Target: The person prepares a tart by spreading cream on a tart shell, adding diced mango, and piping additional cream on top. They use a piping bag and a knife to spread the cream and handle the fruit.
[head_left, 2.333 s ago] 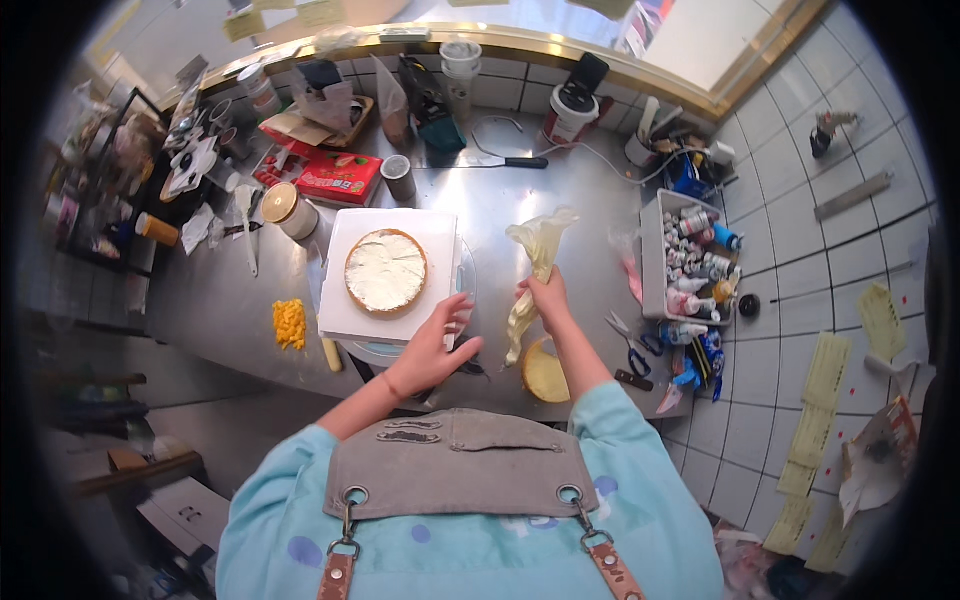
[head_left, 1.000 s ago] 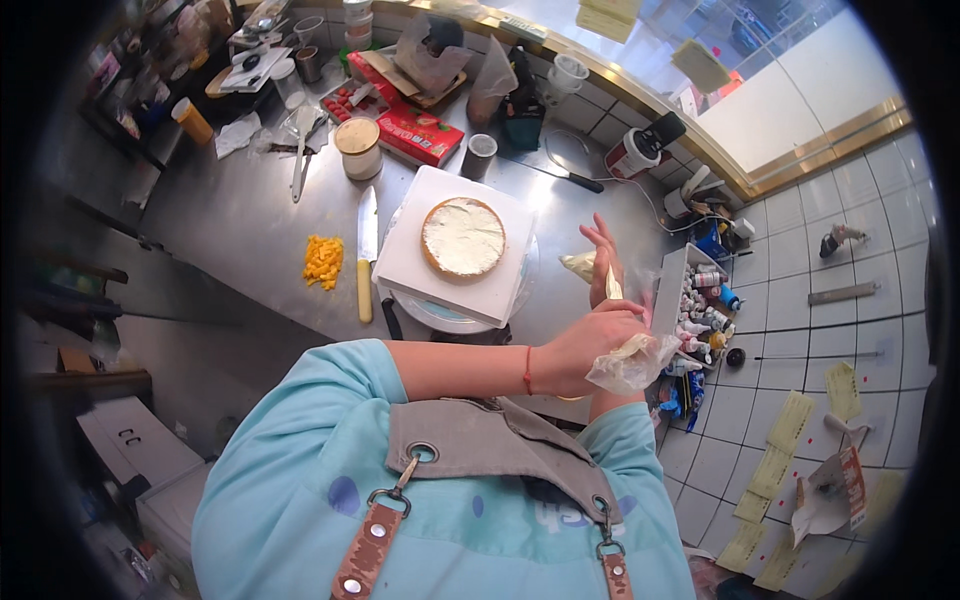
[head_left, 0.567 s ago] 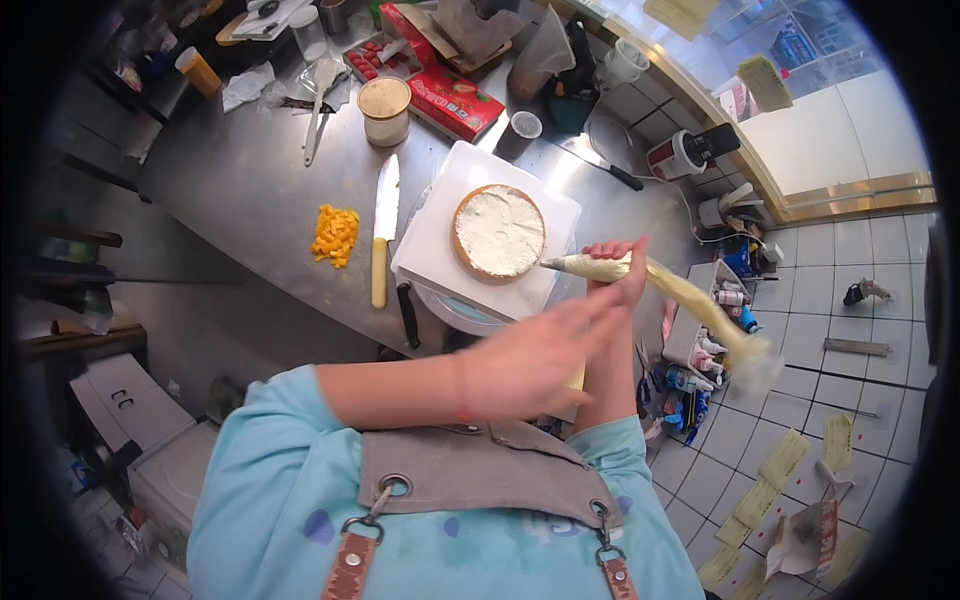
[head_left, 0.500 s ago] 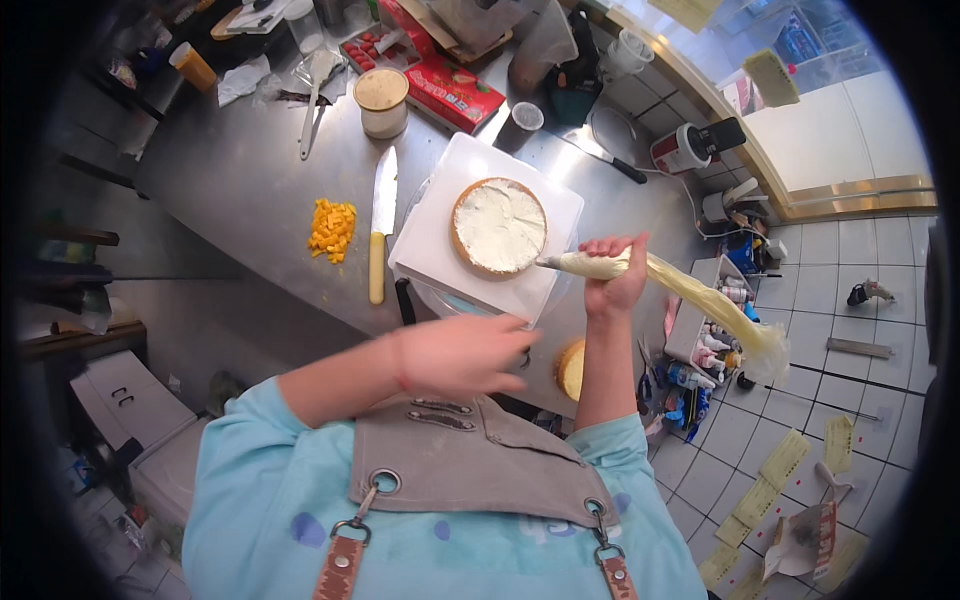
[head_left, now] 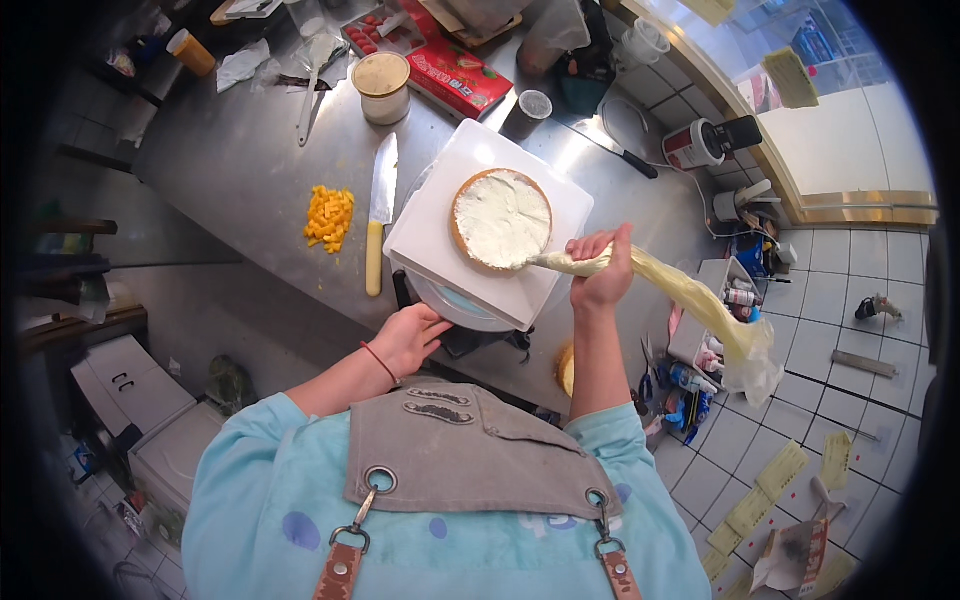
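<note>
My right hand [head_left: 603, 272] is closed around a piping bag [head_left: 690, 292] of pale cream, its long twisted tail hanging off to the right. The bag's tip meets the near right edge of a round cake layer [head_left: 503, 218] spread with white cream. Under the cake lies a white square board [head_left: 425, 235], on a round turntable [head_left: 462, 310]. At the turntable's near left rim is my left hand [head_left: 408, 338], fingers stretched toward it; whether they touch is hard to tell. Another cake layer [head_left: 566, 368] shows partly beside my right forearm.
Left of the board lie a yellow-handled knife [head_left: 376, 230] and diced orange fruit [head_left: 329, 216]. Farther back stand a lidded tub [head_left: 382, 85], a red box [head_left: 455, 78] and a dark cup [head_left: 526, 113]. A bin of bottles [head_left: 705, 320] sits at right.
My left hand has moved back and left from in front of the board to the turntable's rim. My right hand has shifted slightly left, bringing the bag's tip to the cake's edge.
</note>
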Tool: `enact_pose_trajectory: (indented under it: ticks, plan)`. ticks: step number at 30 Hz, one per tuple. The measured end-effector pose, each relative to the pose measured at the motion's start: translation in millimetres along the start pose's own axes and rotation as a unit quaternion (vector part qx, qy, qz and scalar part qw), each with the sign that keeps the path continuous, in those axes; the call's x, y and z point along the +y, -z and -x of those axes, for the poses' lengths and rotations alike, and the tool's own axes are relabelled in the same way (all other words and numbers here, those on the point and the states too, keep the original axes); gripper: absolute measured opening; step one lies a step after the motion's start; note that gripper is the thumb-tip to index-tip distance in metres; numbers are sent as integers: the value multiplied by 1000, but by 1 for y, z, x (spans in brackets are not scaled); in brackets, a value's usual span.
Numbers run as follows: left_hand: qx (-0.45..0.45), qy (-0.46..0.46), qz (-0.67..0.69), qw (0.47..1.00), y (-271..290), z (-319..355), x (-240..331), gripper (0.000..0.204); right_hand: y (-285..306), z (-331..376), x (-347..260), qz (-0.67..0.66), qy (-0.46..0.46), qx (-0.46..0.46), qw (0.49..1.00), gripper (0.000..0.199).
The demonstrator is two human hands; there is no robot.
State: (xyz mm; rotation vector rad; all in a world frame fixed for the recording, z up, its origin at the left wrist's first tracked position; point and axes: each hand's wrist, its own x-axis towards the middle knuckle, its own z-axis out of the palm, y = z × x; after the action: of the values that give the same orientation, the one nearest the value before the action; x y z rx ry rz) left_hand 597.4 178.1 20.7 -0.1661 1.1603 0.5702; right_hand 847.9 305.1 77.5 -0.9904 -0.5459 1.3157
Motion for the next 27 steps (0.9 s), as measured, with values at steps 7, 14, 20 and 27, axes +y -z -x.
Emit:
enact_pose_trajectory:
  ticks: [7, 14, 20, 27]
  plan:
    - [77, -40, -14, 996, -1, 7, 11, 50, -8, 5, 0, -4, -29, -5, 1000, 54]
    - [52, -27, 30, 998, 14, 3, 27, 51, -5, 7, 9, 6, -14, 32, 999, 53]
    - [74, -128, 60, 987, 31, -7, 59, 52, 3, 1, 6, 8, -4, 64, 998, 53]
    - [-75, -152, 189, 967, 65, -47, 30, 51, 13, -3, 0, 8, 7, 82, 997, 52]
